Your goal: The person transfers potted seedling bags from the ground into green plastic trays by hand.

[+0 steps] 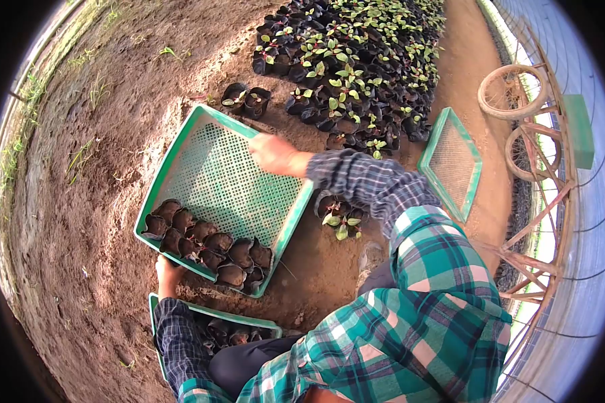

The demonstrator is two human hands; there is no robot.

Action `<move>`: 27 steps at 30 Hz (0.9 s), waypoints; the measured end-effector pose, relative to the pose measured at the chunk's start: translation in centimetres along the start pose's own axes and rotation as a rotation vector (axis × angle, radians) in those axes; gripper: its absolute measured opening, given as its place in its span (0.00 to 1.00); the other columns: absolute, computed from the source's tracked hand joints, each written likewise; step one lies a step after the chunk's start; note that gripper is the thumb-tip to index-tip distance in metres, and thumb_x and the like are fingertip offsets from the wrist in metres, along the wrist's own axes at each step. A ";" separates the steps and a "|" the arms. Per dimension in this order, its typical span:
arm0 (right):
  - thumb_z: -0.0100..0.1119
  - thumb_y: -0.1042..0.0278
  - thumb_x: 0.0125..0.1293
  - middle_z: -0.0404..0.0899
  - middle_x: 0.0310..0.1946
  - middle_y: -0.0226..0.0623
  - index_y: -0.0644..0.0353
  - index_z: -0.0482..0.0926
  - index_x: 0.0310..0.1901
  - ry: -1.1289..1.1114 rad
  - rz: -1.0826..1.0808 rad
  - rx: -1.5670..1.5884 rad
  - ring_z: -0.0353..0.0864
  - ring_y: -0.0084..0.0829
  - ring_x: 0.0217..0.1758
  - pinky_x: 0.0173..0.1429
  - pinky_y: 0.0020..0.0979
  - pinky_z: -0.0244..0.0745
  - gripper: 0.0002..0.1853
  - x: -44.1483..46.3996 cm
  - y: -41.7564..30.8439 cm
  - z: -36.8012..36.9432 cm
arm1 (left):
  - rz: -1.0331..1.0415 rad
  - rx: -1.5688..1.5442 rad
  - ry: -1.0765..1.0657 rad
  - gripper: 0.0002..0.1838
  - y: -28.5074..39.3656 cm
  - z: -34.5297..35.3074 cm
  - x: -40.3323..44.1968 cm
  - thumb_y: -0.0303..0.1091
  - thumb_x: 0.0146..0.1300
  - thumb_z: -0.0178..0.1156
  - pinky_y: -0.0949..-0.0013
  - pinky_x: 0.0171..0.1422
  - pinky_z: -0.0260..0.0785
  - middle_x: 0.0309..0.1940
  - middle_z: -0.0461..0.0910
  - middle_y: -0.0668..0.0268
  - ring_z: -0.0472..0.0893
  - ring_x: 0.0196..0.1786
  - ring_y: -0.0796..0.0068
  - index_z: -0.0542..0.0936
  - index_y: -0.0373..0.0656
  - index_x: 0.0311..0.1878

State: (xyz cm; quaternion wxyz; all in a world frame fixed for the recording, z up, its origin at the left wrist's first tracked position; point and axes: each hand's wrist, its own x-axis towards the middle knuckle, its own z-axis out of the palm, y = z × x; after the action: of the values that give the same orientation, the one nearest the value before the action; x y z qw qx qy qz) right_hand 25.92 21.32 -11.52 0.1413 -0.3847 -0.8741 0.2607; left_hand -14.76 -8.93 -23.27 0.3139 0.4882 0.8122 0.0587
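A green mesh-bottomed plastic tray (230,176) is tilted in front of me, with several soil-filled black pots (205,243) gathered along its lower side. My right hand (274,154) is closed at the tray's upper right rim and slightly blurred. At the lower left edge, my left hand (171,274) grips the same tray, its fingertips partly hidden beneath it. Close below, a second green tray (238,313) holds more dark pots (225,332), partly covered by my left sleeve and leg.
Many black-potted seedlings (356,60) stand in a dense block ahead. Two pots (246,101) sit apart on the soil, and a few leafy seedlings (341,220) are right of the tray. Another green mesh tray (456,164) lies farther right, near a rusty wheeled metal frame (534,154).
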 end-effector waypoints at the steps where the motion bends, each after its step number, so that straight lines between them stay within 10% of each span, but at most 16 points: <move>1: 0.53 0.68 0.60 0.81 0.34 0.46 0.60 0.80 0.35 0.057 0.096 -0.018 0.81 0.48 0.44 0.49 0.45 0.77 0.08 -0.9 2.9 -1.8 | 0.000 0.000 0.001 0.41 0.2 0.0 0.0 0.42 0.32 0.83 0.53 0.55 0.75 0.42 0.81 0.47 0.81 0.47 0.46 0.74 0.33 0.49; 7: 0.58 0.73 0.58 0.82 0.34 0.50 0.59 0.81 0.34 0.447 0.644 -0.113 0.82 0.51 0.43 0.50 0.45 0.77 0.04 -4.6 12.6 -6.5 | -0.011 -0.019 -0.024 0.43 0.5 -0.5 0.0 0.45 0.33 0.84 0.53 0.54 0.76 0.43 0.82 0.47 0.82 0.48 0.47 0.74 0.33 0.51; 17: 0.58 0.70 0.61 0.85 0.32 0.44 0.57 0.82 0.36 0.761 0.713 0.130 0.86 0.45 0.39 0.44 0.40 0.79 0.05 -4.8 23.5 -11.0 | 0.007 -0.024 0.006 0.41 0.8 -0.8 -0.4 0.49 0.32 0.84 0.53 0.49 0.77 0.38 0.82 0.49 0.83 0.43 0.48 0.74 0.34 0.45; 21: 0.64 0.63 0.61 0.86 0.31 0.38 0.60 0.83 0.40 0.541 0.500 -0.089 0.86 0.34 0.35 0.41 0.35 0.79 0.11 -2.8 17.3 -13.0 | 0.028 -0.029 0.007 0.40 0.8 -0.6 -0.2 0.48 0.32 0.84 0.52 0.49 0.76 0.39 0.82 0.49 0.83 0.44 0.47 0.74 0.34 0.45; 27: 0.64 0.55 0.59 0.80 0.49 0.41 0.58 0.85 0.46 0.076 0.729 -0.651 0.74 0.46 0.60 0.63 0.46 0.69 0.18 -0.9 15.4 -8.9 | 0.039 -0.084 0.031 0.37 0.8 -0.6 -0.5 0.45 0.35 0.83 0.52 0.50 0.75 0.36 0.81 0.50 0.82 0.43 0.47 0.74 0.35 0.44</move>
State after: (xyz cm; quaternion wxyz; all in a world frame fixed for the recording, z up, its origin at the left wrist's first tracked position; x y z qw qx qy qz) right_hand 39.73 32.50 -12.88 -0.0550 -0.6991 -0.7129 -0.0080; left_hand -14.30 -8.77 -22.24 0.3203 0.4894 0.8041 0.1062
